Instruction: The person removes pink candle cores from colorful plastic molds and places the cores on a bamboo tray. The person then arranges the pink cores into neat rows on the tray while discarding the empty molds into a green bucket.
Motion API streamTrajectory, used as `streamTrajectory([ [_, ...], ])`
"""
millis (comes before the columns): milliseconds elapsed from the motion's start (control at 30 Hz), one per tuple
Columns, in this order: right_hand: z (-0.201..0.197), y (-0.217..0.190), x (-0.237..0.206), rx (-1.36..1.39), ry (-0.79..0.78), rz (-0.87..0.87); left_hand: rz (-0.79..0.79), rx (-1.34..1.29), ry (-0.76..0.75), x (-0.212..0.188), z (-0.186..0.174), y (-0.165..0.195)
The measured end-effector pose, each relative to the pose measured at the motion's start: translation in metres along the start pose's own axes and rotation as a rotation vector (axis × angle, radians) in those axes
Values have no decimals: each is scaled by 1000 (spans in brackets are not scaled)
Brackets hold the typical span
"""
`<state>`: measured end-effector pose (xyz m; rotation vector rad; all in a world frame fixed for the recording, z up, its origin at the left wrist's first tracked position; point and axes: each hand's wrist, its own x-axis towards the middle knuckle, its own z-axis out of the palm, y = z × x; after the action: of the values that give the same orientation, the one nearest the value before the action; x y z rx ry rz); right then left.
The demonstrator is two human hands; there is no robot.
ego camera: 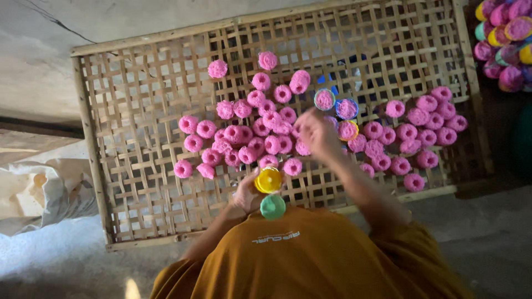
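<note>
A woven bamboo tray (138, 166) lies in front of me, with several round pink cakes (260, 138) in a cluster at its middle and more pink cakes (421, 133) at the right. My left hand (244, 195) sits at the tray's near edge, closed on a small yellow cup (269, 180); a green cup (272, 206) is just below it. My right hand (316, 133) is blurred over the middle cakes, fingers curled. Close to it are three coloured cups filled with pink: one (324, 99), a blue one (346, 108) and a yellow-rimmed one (348, 130).
A heap of coloured cups filled with pink (505, 39) sits past the tray's top right corner. A pale sack (44, 191) lies on the left of the grey floor. My orange shirt (310, 260) fills the bottom of the view.
</note>
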<state>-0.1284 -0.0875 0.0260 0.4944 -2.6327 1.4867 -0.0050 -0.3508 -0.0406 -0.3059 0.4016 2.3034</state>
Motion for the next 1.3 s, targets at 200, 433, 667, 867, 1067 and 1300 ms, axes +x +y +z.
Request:
streamTrajectory([
  [200, -56, 71, 56, -740, 126, -14, 3, -143, 46, -2, 15, 3],
  [433, -57, 83, 66, -337, -328, 352, -34, 7, -40, -3, 46, -10],
  [667, -18, 64, 39, -47, -2, 147, -90, -87, -147, 1, 8, -24],
  [867, 7, 64, 23, -362, -5, 56, -24, -234, 29, 2, -17, -33],
  [1067, 4, 66, 26, 217, -113, 541, 84, -273, 199, -1, -3, -14],
  [1300, -12, 52, 32, 275, 431, 136, 375, -251, 206, 9, 36, 34],
])
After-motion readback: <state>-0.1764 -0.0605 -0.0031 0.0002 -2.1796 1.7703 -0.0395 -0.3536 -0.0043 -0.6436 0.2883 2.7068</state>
